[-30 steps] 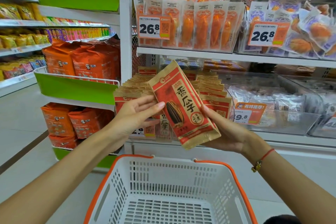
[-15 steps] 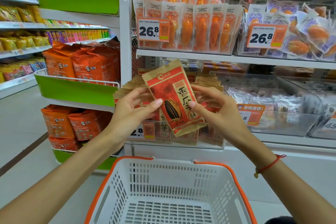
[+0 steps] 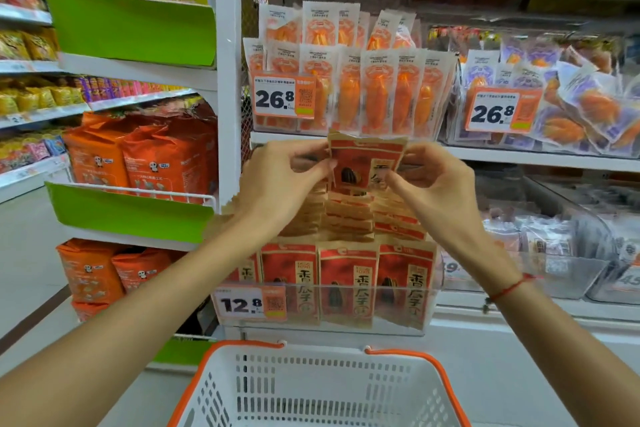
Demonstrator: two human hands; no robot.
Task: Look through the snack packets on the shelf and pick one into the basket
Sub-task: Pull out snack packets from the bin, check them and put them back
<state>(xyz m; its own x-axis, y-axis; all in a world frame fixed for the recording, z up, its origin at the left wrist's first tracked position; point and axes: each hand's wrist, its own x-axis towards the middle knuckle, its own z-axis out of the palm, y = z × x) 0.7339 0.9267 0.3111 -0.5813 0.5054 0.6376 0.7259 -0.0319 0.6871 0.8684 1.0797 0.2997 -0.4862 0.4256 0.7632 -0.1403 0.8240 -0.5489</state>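
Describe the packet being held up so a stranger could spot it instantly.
Start at the white shelf post and look right to the clear bin with the 12.8 price tag. Above its rows of red-and-kraft sunflower seed packets, one identical packet is raised. It alone is pinched between left hand and right hand.

A shop was shown: white shelves (image 3: 519, 156) were stocked with rows of identical snack packets (image 3: 348, 282), orange price tags (image 3: 284, 99) were clipped to clear bins (image 3: 325, 326), and a plastic basket (image 3: 311, 388) with orange rim was seen below.
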